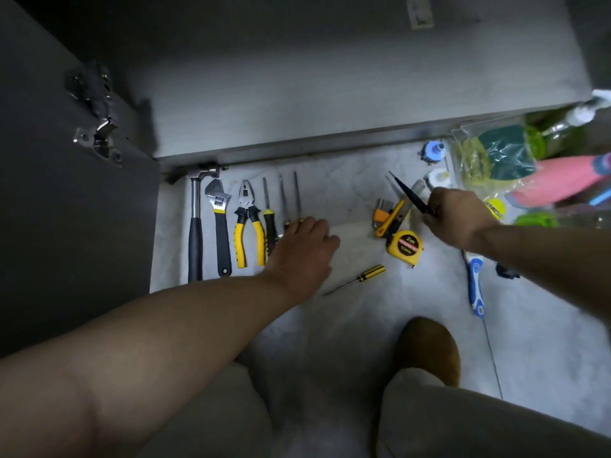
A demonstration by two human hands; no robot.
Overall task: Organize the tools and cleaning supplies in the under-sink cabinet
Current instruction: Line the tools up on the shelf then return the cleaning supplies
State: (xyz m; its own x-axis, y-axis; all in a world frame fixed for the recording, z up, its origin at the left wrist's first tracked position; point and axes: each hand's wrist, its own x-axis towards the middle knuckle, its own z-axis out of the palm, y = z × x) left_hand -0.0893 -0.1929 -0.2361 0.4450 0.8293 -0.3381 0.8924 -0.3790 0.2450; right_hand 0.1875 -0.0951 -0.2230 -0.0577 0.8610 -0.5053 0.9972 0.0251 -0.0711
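**Pointed tool in hand, the rest laid out on the floor**

The right hand [459,219] grips a black pointed tool [408,193]. Its fingers are curled tight round the handle end, and the slim tip slants toward ten o'clock, above the floor in front of the open cabinet [297,94]. Toward seven o'clock of the tool, an orange hex key set [383,209], a yellow utility knife [393,216] and a yellow tape measure [406,244] sit bunched together.

Out at nine o'clock the left hand [305,246] lies palm down with its fingers fairly straight, gripping nothing. It rests over the handles of two thin screwdrivers [283,196]. Beyond it, side by side, lie a black-handled screwdriver [268,219], yellow pliers [248,226], an adjustable wrench [220,226] and a hammer [195,226].

A small screwdriver [360,277] lies alone at four o'clock of the left hand. A blue and white brush [476,282] lies at five o'clock of the right hand, and a bag of sponges [496,153] at one o'clock.
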